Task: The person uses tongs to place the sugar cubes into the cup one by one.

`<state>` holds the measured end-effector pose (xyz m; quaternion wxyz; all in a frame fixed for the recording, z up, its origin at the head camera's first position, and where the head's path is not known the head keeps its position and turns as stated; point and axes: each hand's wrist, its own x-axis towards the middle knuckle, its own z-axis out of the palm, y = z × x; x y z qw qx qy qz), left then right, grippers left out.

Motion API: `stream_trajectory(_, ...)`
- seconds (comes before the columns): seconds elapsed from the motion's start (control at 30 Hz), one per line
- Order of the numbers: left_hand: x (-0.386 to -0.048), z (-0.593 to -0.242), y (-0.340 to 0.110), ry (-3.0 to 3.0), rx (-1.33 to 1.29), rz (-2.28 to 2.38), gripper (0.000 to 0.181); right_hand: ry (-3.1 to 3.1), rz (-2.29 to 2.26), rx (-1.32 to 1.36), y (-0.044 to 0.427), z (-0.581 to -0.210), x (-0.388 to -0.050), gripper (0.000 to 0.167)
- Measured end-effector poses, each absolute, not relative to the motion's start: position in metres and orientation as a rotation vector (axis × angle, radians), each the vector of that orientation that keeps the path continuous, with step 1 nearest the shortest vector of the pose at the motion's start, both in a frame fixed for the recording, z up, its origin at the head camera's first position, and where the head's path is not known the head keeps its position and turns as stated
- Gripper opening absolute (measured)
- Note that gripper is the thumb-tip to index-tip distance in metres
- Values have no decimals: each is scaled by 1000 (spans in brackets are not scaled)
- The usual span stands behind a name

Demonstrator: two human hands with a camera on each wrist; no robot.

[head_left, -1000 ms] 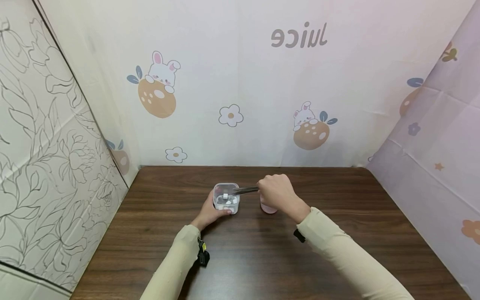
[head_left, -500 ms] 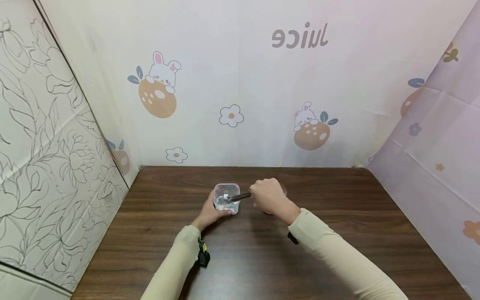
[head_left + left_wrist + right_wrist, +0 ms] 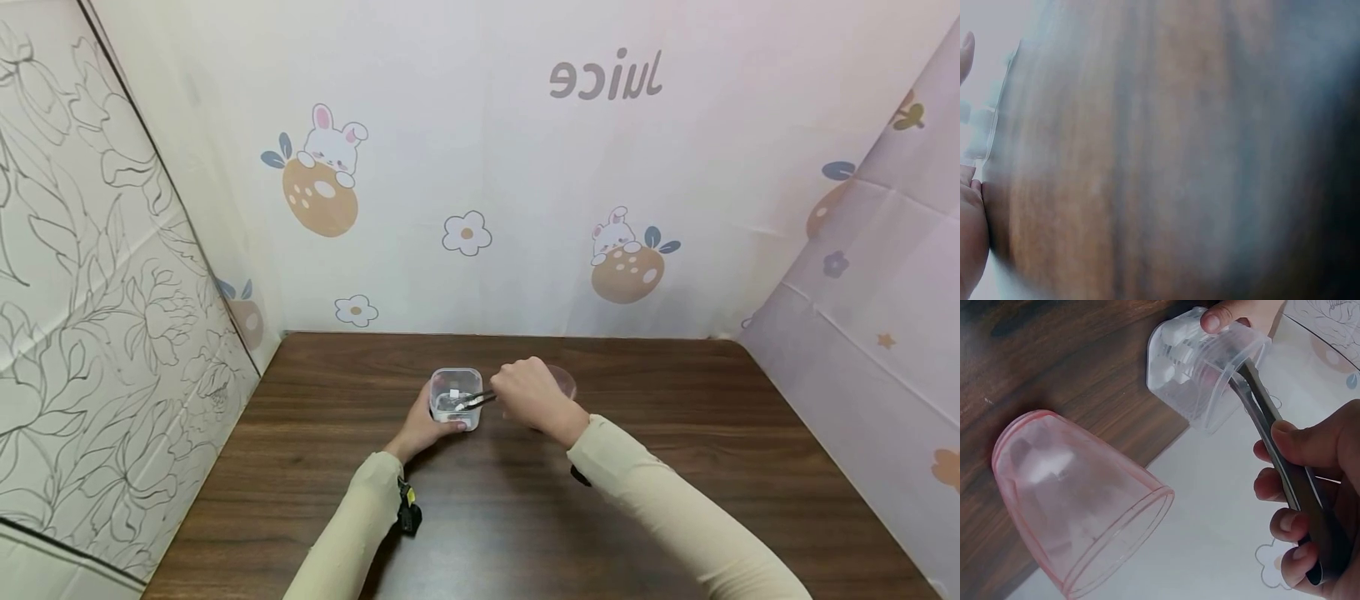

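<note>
My left hand [image 3: 420,429] holds a clear square plastic box [image 3: 442,381] on the table, thumb on its near side. Several small white pieces [image 3: 1180,330] lie in the box. My right hand [image 3: 536,398] grips metal tongs [image 3: 1317,534], fingers and thumb curled round both arms in the right wrist view. The tongs' tips reach inside the box from the right, close to the white pieces; whether they pinch one is too small to tell. Beside the box stands a pink see-through cup [image 3: 1066,487], partly hidden behind my right hand in the head view.
The dark wooden table [image 3: 480,533] runs back to a printed curtain [image 3: 480,150]. A flower-patterned panel [image 3: 112,292] borders the left side. The left wrist view is mostly blurred table, with the box's edge at its far left.
My right hand has moved left, bringing the tongs' tips lower into the box and uncovering more of the pink cup. My left hand keeps its hold on the box.
</note>
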<state>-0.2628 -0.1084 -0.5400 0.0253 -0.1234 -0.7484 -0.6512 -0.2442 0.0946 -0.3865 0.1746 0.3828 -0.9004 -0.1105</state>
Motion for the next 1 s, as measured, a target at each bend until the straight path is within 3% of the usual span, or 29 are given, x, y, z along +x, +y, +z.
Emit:
stream_trajectory(0.17, -262, -540, -109, -2331, -388, -2006, 99, -2502, -350, 1132, 89, -386, -246, 24)
stream_trajectory(0.5, -258, -540, -112, -2303, -499, -1889, 96, -2382, -440, 1220, 81, -387, -248, 26)
stream_trajectory(1.0, -260, -536, -109, -2356, -338, -2010, 100, -2362, -478, 1217, 81, -393, -248, 29)
